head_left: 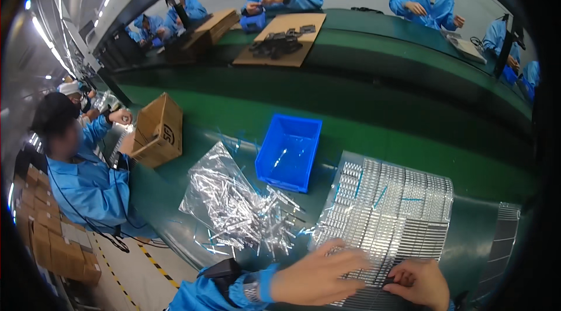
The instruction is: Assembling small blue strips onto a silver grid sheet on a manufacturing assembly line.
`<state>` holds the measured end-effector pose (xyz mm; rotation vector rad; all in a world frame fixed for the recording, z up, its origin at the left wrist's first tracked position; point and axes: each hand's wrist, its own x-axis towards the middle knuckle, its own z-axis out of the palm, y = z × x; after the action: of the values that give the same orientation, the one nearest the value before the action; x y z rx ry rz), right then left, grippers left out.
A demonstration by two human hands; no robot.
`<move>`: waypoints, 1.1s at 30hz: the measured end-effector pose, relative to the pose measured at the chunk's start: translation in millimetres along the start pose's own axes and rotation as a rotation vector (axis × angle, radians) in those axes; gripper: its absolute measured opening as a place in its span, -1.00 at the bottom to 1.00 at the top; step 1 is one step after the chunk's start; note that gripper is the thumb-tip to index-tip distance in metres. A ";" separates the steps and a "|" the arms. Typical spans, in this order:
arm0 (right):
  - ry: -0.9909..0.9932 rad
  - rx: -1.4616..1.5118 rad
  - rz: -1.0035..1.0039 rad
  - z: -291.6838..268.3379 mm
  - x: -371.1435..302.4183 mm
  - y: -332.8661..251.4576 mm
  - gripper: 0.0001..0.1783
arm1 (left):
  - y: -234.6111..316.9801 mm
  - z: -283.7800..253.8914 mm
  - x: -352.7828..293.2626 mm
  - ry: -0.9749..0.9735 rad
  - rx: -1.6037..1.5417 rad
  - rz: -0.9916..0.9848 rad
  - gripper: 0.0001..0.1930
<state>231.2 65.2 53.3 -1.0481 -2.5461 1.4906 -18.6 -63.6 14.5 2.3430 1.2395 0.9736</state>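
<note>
My left hand (321, 273) reaches over the lower left of a wide layer of silvery strips (403, 194) laid in neat rows. Its fingers are stretched out, slightly blurred, and nothing shows in them. At the lower right of the rows, my right hand (423, 282) has thumb and fingers pinched together. Something small and dark sits at those fingertips, too small to name. Several thin blue slivers lie on the rows. Left of the rows, a loose heap of shiny silver strips (234, 208) spills from a clear plastic bag (216, 162).
A blue plastic bin (314, 153) stands behind the heap. Farther left is an open cardboard box (169, 130), beside a co-worker in a blue smock (87, 165). A dark panel (499, 246) lies at the right. Across the bench, co-workers sit near cardboard (310, 24) holding black parts.
</note>
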 end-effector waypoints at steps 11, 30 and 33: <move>0.407 0.132 -0.199 -6.4 39.3 41.7 -0.84 | -31.3 -59.9 -45.7 0.161 0.692 -0.809 -0.81; 0.419 0.099 -0.383 3.1 39.3 50.8 -0.87 | -19.5 -78.1 -32.1 0.301 0.523 -0.846 -0.90; 0.398 0.102 -0.320 3.9 37.0 52.0 -0.88 | -2.9 -79.7 -10.6 0.337 0.242 -0.823 -0.97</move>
<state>229.3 99.3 -0.7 -0.7814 -2.2074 1.1778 -79.9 -73.5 65.6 1.5423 2.2887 0.9536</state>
